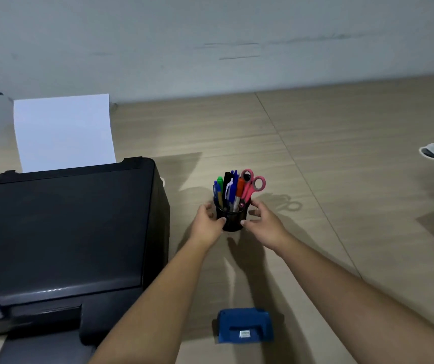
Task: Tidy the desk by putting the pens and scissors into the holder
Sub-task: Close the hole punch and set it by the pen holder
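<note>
- Holder (232,219) upright on tabletop (342,195), right of printer (61,232); pens (227,189) + scissors (250,185) already inside, handles up.
- Left hand (208,223) & right hand (264,223) cup its sides, prob. to steady/shift it.
- No loose pens seen; task looks done.

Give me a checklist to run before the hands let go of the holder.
1. Scissors in holder, handles up: ok.
2. Pens standing inside holder: ok.
3. Left hand and right hand on opposite sides of holder: ok.
4. Holder base flat on desk: cannot tell, hands hide it.
5. No loose pens on visible desk: ok.
6. Holder apart from printer: ok.
</note>
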A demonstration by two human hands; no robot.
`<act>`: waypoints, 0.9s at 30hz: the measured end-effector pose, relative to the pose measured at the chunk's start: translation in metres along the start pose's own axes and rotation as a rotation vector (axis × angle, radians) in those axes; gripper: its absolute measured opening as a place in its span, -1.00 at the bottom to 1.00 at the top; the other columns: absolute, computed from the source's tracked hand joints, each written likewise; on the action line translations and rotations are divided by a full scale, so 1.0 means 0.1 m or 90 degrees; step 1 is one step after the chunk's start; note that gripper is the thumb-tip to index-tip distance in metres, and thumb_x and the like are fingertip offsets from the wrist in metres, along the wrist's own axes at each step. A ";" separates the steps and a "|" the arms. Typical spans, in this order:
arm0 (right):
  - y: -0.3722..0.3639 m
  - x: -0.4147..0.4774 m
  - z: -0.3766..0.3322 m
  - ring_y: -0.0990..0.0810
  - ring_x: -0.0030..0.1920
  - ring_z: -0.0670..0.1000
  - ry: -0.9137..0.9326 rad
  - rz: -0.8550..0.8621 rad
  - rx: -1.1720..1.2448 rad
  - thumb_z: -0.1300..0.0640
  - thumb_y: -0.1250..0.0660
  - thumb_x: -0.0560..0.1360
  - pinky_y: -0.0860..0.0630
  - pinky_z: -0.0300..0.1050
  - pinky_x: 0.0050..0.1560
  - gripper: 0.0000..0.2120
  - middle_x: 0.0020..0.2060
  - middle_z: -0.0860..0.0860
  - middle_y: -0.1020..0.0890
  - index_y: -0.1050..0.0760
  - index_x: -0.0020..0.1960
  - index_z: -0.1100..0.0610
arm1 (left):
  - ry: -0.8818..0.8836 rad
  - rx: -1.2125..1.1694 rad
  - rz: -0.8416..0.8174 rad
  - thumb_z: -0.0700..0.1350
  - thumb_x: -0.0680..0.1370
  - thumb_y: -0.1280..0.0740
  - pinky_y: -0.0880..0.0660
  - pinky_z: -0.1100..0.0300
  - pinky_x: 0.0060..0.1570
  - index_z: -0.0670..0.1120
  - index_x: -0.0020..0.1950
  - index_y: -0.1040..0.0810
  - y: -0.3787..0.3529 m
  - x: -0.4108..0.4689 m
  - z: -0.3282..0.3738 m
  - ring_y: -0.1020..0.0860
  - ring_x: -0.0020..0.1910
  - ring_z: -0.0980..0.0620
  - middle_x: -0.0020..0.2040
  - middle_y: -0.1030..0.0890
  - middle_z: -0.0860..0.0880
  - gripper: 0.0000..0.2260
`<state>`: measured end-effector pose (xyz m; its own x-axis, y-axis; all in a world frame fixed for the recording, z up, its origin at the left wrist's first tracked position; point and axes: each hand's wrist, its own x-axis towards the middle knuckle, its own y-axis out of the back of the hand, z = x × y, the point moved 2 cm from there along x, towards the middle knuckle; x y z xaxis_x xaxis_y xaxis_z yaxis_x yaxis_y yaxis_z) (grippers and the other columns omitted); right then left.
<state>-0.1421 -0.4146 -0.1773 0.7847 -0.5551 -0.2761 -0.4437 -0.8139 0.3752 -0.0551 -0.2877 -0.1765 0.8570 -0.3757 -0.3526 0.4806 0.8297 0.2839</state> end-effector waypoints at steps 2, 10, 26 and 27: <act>0.05 -0.24 0.13 -0.59 0.01 0.01 -0.027 -0.018 0.046 0.17 -0.36 0.48 -0.53 -0.09 0.00 -0.61 0.13 0.01 -0.54 -0.40 0.28 0.06 | 0.018 0.013 -0.012 -0.15 0.51 -0.34 -0.50 0.04 0.12 -0.01 0.29 -0.38 -0.03 -0.27 -0.17 -0.52 0.13 0.00 0.26 -0.53 -0.05 -0.63; 0.21 -1.17 0.64 -0.53 -0.27 -0.08 -0.178 -0.375 -0.083 0.13 -0.48 0.37 -0.41 -0.22 -0.30 -0.85 -0.24 -0.04 -0.60 -0.56 -0.09 0.04 | -0.026 0.290 -0.157 -0.03 0.46 -0.40 -0.47 0.22 0.18 0.01 0.12 -0.49 0.10 -1.37 -0.95 -0.51 0.08 0.13 0.12 -0.49 0.04 -0.74; 0.05 -0.64 0.60 -0.52 -0.20 0.00 -0.046 -0.043 -0.106 0.28 -0.38 0.44 -0.47 -0.12 -0.15 -0.88 -0.26 0.00 -0.55 -0.47 -0.16 0.11 | 0.012 0.221 -0.036 -0.18 0.55 -0.28 -0.48 0.13 0.06 -0.11 0.07 -0.53 0.02 -0.89 -0.56 -0.56 0.04 -0.03 0.07 -0.60 -0.08 -0.88; 0.04 -0.60 0.59 -0.53 -0.18 0.01 -0.047 -0.029 -0.102 0.27 -0.38 0.44 -0.49 -0.06 -0.10 -0.88 -0.25 0.02 -0.56 -0.47 -0.17 0.11 | 0.016 0.221 -0.034 -0.19 0.56 -0.27 -0.47 0.15 0.08 -0.11 0.10 -0.53 0.01 -0.82 -0.51 -0.55 0.05 -0.02 0.09 -0.60 -0.09 -0.86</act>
<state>-0.2165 -0.3950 -0.2119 0.7656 -0.5347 -0.3578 -0.3292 -0.8034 0.4961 -0.1341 -0.2348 -0.1923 0.8262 -0.4013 -0.3954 0.5629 0.6175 0.5494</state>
